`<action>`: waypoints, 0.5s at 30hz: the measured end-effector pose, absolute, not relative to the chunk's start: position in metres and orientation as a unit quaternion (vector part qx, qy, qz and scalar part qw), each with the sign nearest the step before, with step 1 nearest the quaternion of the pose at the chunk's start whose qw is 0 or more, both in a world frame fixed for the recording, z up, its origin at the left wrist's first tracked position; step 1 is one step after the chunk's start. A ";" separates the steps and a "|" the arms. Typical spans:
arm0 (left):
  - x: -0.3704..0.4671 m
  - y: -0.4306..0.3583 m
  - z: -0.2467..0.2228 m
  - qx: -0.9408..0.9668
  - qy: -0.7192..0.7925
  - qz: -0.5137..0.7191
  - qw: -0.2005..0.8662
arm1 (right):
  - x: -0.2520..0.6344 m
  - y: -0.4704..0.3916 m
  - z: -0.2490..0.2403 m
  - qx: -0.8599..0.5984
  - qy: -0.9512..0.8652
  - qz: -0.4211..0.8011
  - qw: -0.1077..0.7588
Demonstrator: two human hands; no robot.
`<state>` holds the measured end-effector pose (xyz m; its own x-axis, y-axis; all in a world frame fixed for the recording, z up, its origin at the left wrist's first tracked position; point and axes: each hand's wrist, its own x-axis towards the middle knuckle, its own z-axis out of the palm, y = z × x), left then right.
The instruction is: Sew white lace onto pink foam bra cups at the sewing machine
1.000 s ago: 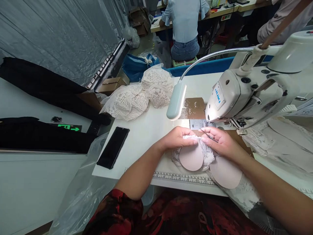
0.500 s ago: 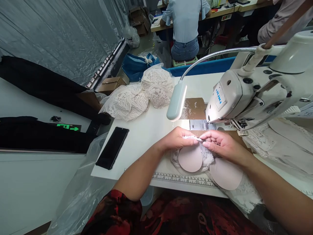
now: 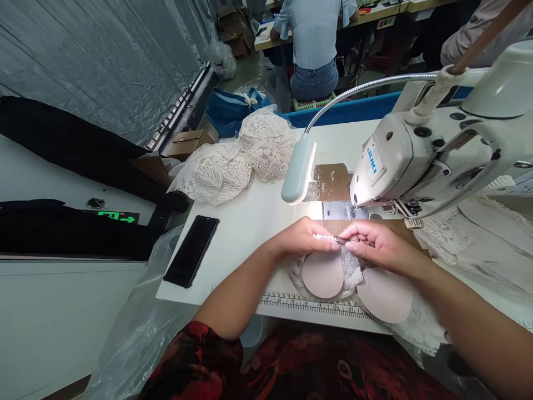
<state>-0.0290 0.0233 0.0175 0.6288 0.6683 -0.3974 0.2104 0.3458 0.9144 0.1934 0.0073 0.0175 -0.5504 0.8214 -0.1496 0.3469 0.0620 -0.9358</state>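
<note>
My left hand [image 3: 306, 240] is closed, pinching the edge of a white lace piece [image 3: 352, 272]. My right hand [image 3: 372, 244] is closed around a slim metal tool [image 3: 340, 240], whose tip meets the lace at my left fingertips. Whether it is tweezers or thread snips I cannot tell. Below my hands hang two pale pink rounded pads, a left pad [image 3: 323, 275] on the lace and a right pad [image 3: 385, 294] over the table's front edge. Just behind my fingers is the metal needle plate [image 3: 337, 210] of a white sewing machine [image 3: 387, 155].
A lamp [image 3: 298, 169] on a bendable neck hangs left of the machine head. Bundled lace cups [image 3: 225, 169] lie at the back left, a black phone [image 3: 191, 251] at the left edge. More lace [image 3: 483, 239] is piled right. A co-worker [image 3: 314, 44] sits beyond the table.
The camera view has shifted slightly. Both hands hold nearly the same pose, with the metal tool still at the lace edge and showing a little more between the fingers.
</note>
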 end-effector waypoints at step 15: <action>-0.028 0.024 0.015 0.566 0.378 0.134 0.720 | 0.189 0.006 0.019 -0.468 -0.717 0.464 0.227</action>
<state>-0.0283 0.0243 0.0146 0.6777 0.6209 -0.3939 0.2356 0.3241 0.9162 0.1888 0.0056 0.0191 -0.4584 0.8821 -0.1085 0.4596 0.1308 -0.8784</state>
